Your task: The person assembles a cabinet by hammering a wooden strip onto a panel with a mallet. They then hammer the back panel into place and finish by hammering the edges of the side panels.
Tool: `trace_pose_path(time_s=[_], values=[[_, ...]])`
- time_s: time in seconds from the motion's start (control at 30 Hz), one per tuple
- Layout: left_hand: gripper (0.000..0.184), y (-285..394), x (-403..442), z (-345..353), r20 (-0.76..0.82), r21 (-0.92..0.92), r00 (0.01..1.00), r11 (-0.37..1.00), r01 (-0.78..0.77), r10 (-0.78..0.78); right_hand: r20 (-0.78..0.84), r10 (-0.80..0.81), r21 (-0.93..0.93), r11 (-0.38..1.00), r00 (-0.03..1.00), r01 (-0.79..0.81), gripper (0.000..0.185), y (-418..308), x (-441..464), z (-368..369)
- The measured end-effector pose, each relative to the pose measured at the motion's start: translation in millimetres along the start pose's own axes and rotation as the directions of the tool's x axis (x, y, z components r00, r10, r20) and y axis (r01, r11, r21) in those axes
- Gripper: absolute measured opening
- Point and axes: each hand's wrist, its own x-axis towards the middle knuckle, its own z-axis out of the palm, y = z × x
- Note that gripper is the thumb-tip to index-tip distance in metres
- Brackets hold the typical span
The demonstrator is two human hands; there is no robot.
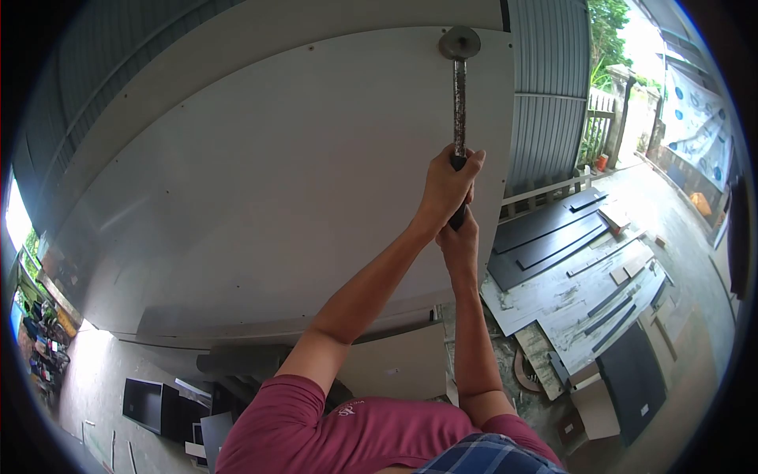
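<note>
A mallet (459, 103) has a round grey head, a worn metal shaft and a black grip. My left hand (452, 183) is closed around the upper part of the grip. Lower on the same handle, my right hand (459, 237) is wrapped round its end. The mallet's head lies over the far right corner of a large white panel (300, 174); whether it touches the surface I cannot tell. Small dark dots, perhaps fasteners or holes, run along the panel's edges.
Dark boards (553, 233) and pale scrap panels (600, 296) lie on the floor at right. A corrugated metal wall (550, 95) stands behind. Below left are a black open box (150, 407) and a dark roll (241, 359). A beige board (395, 363) is close to my body.
</note>
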Motion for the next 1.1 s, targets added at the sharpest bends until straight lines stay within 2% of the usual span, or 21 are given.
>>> trace_pose_path(time_s=[0.17, 0.27, 0.4, 0.47, 0.53, 0.6, 0.7, 0.87, 0.9, 0.97, 1.03, 1.1], values=[[0.025, -16.1, -14.2, 11.9, -0.028, 0.019, 1.000, 1.000, 0.002, -0.002, -0.017, 0.006, 0.020, 1.000, 1.000, -0.005, 0.027, 22.1, -15.0, -14.4], [0.025, -60.2, -48.2, 22.7, -0.033, 0.103, 0.997, 0.992, 0.077, -0.074, -0.014, 0.018, 0.007, 1.000, 1.000, -0.018, 0.027, 67.9, -43.8, -38.9], [0.026, -126.2, -96.1, 35.9, 0.025, 0.068, 0.986, 0.985, 0.161, -0.163, -0.044, 0.040, -0.023, 0.999, 0.998, -0.041, 0.026, 126.2, -87.5, -70.2], [0.027, -145.3, -107.1, 42.2, 0.061, 0.109, 0.975, 0.973, 0.205, -0.212, -0.060, 0.043, 0.002, 0.999, 0.997, -0.043, 0.023, 157.7, -99.6, -79.8], [0.027, -155.6, -109.0, 44.9, 0.077, 0.135, 0.974, 0.970, 0.200, -0.212, -0.075, 0.043, 0.032, 0.999, 0.996, -0.040, 0.021, 165.3, -106.2, -82.7], [0.028, -160.3, -109.5, 46.6, 0.092, 0.165, 0.974, 0.968, 0.191, -0.207, -0.065, 0.190, 0.175, 0.969, 0.980, -0.176, 0.015, 169.6, -109.6, -82.9], [0.028, -161.7, -108.0, 47.7, 0.089, 0.169, 0.966, 0.960, 0.225, -0.242, -0.068, 0.171, 0.285, 0.947, 0.983, -0.145, 0.013, 170.6, -110.1, -79.4], [0.027, -167.6, -107.5, 44.5, 0.064, 0.122, 0.956, 0.953, 0.277, -0.286, -0.059, 0.241, 0.190, 0.955, 0.969, -0.226, 0.015, 161.3, -111.7, -78.3], [0.027, -170.3, -107.8, 44.2, 0.083, 0.115, 0.954, 0.953, 0.279, -0.289, -0.051, 0.286, 0.192, 0.943, 0.957, -0.272, 0.016, 157.0, -112.2, -77.2], [0.027, -175.8, -108.0, 42.5, 0.071, 0.118, 0.950, 0.948, 0.294, -0.304, -0.049, 0.277, 0.203, 0.944, 0.960, -0.261, 0.016, 163.7, -112.4, -78.4], [0.026, -170.7, -109.0, 42.9, 0.076, 0.112, 0.943, 0.943, 0.314, -0.323, 0.035, 0.287, 0.310, 0.908, 0.957, -0.283, 0.016, 163.9, -113.6, -77.8], [0.026, -169.6, -109.8, 42.4, 0.067, 0.110, 0.938, 0.937, 0.332, -0.341, 0.026, 0.295, 0.296, 0.910, 0.955, -0.289, 0.016, 163.1, -114.7, -76.9]])
